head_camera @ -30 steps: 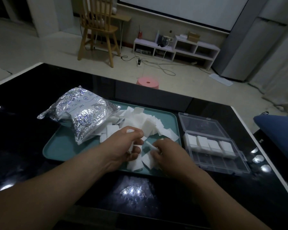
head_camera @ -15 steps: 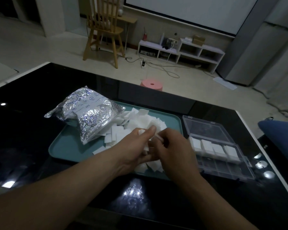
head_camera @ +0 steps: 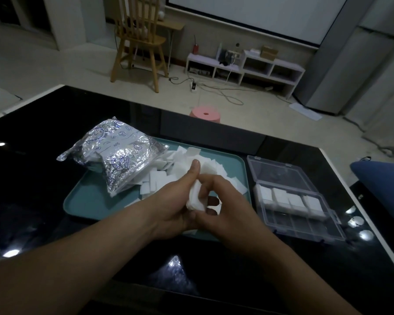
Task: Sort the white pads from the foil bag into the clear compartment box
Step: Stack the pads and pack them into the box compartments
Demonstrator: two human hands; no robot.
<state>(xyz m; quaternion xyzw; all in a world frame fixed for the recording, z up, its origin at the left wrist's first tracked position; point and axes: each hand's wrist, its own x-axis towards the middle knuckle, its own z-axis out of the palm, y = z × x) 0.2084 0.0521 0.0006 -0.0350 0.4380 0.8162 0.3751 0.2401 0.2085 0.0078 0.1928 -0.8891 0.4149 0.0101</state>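
A silver foil bag [head_camera: 116,153] lies on the left of a teal tray [head_camera: 82,201]. Loose white pads [head_camera: 210,168] are heaped on the tray beside the bag. Over the tray's front, my left hand [head_camera: 175,205] and my right hand [head_camera: 225,210] meet and together grip a small stack of white pads [head_camera: 196,198]. The clear compartment box [head_camera: 300,221] stands open to the right of the tray, with white pads [head_camera: 282,196] filling its back row of compartments. Its front compartments look empty.
The tray and box rest on a glossy black table [head_camera: 32,178] whose white edge runs along the right. A blue cushion [head_camera: 382,185] sits past that edge. Beyond the table are a pink stool [head_camera: 206,113] and a wooden chair [head_camera: 139,39].
My hands were apart, picking among the pads on the tray. They have come together and lifted slightly, and now hold a gathered stack between them.
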